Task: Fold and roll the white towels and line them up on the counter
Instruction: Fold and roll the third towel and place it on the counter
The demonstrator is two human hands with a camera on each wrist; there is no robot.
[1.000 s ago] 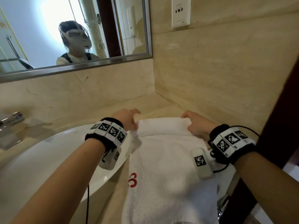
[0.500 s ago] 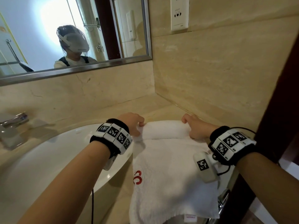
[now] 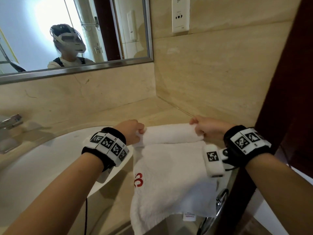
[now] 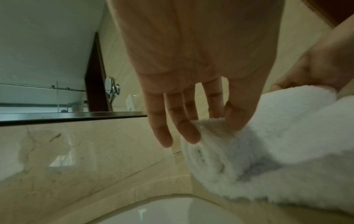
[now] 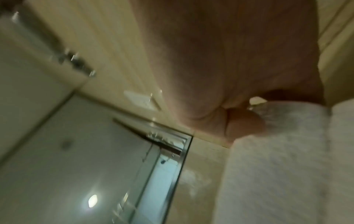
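A white towel [image 3: 169,175] with a red logo lies on the beige counter [image 3: 118,114], its near end hanging over the front edge. Its far end is wound into a roll [image 3: 169,134]. My left hand [image 3: 138,131] grips the roll's left end. In the left wrist view the left hand [image 4: 216,119] pinches the roll [image 4: 268,136] with thumb and forefinger, the other fingers straighter. My right hand [image 3: 199,128] curls round the right end. The right wrist view is blurred and shows the right hand [image 5: 247,121] against the towel [image 5: 277,166].
A white sink basin [image 3: 42,167] lies just left of the towel, with a chrome tap [image 3: 10,121] behind it. A marble side wall [image 3: 211,82] with a socket [image 3: 180,16] closes the right. A mirror [image 3: 110,39] hangs behind, and a dark door frame [image 3: 288,82] stands at far right.
Both hands have turned the roll toward me and it has grown thicker. The towel's hanging end has come up, and its label now shows at the bottom edge.
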